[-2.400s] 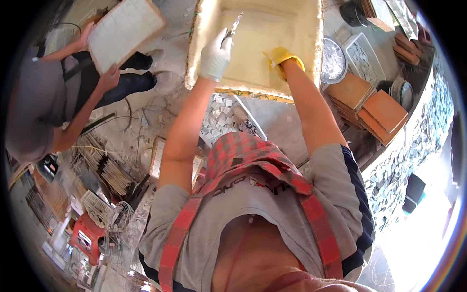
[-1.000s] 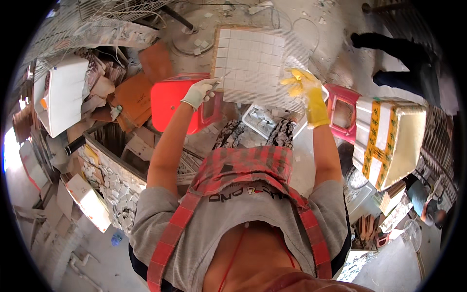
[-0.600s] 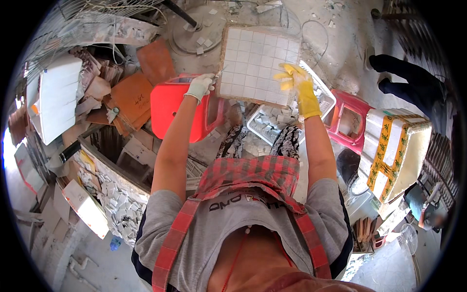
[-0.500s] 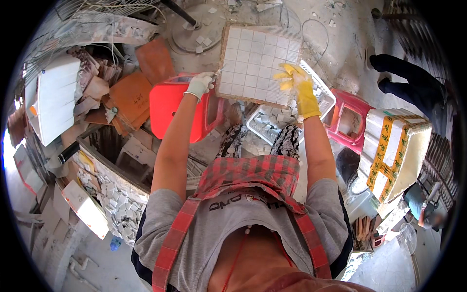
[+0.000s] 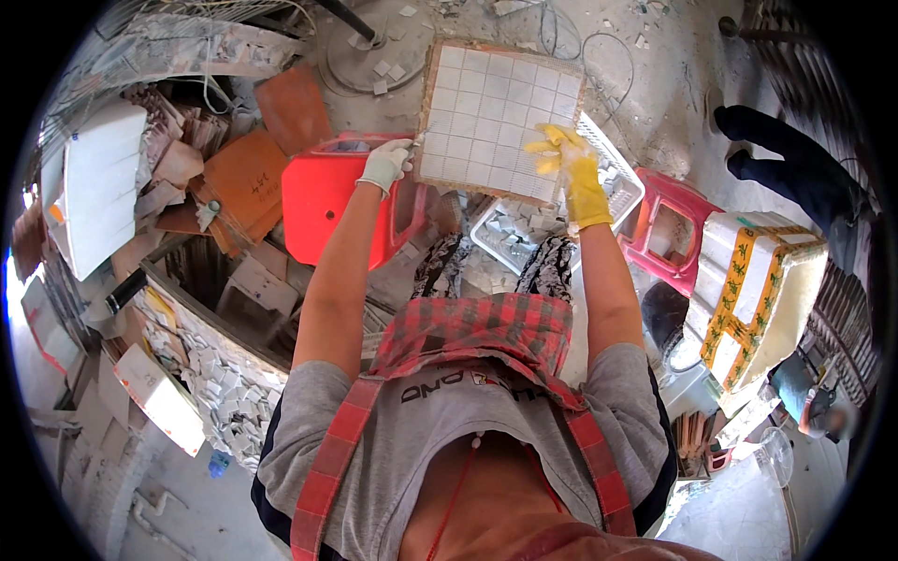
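A square board (image 5: 426, 112) covered with a grid of white tiles (image 5: 496, 103) is in front of me, tilted slightly. My left hand (image 5: 388, 166), in a white glove, has its fingers curled at the board's near left edge, gripping it. In a yellow rubber glove, my right hand (image 5: 575, 173) lies over the right side of the tiles with its fingers spread. Partly under the board's near right corner stands a white plastic basket (image 5: 631, 192) holding loose white tile pieces (image 5: 538, 217).
A red plastic stool (image 5: 327, 210) stands on the left, a pinkish-red one (image 5: 662, 229) on the right by a taped foam box (image 5: 762, 290). Brown boards (image 5: 248, 182) and a heap of tile pieces (image 5: 238, 402) lie left. Another person's dark-clothed legs (image 5: 790, 145) show at right.
Both hands keep almost the same places on the tiled board. The view has shifted slightly, so surrounding things sit a little further left.
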